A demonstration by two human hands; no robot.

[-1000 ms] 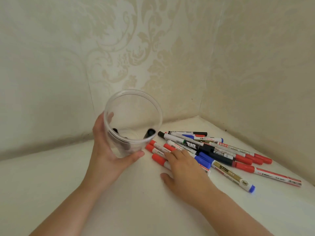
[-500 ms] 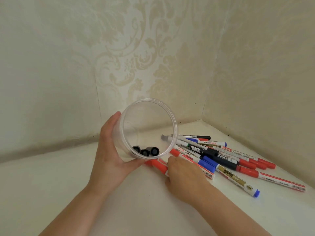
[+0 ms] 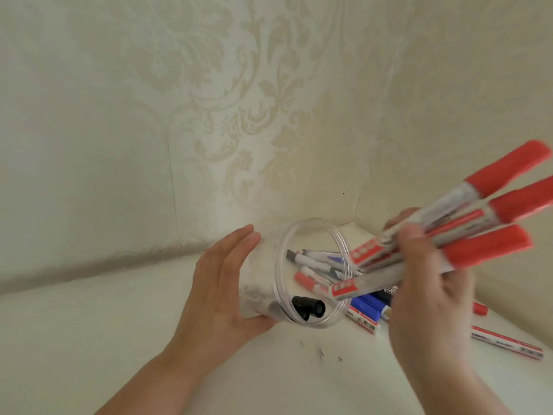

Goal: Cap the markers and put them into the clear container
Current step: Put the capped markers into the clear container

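Left hand [image 3: 221,290] cupping tilted clear container [image 3: 311,272], black caps [image 3: 100,310] inside. Right hand [image 3: 431,283] gripping bundle of red-capped markers [image 3: 466,232] at its mouth. More markers [image 3: 368,313] on white table [image 3: 89,324] behind.

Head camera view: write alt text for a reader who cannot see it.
A right hand grips a bundle of red-capped markers, tails aimed at the mouth of a tilted clear container held by the left hand. Black caps lie inside it; more markers lie on the white surface behind.
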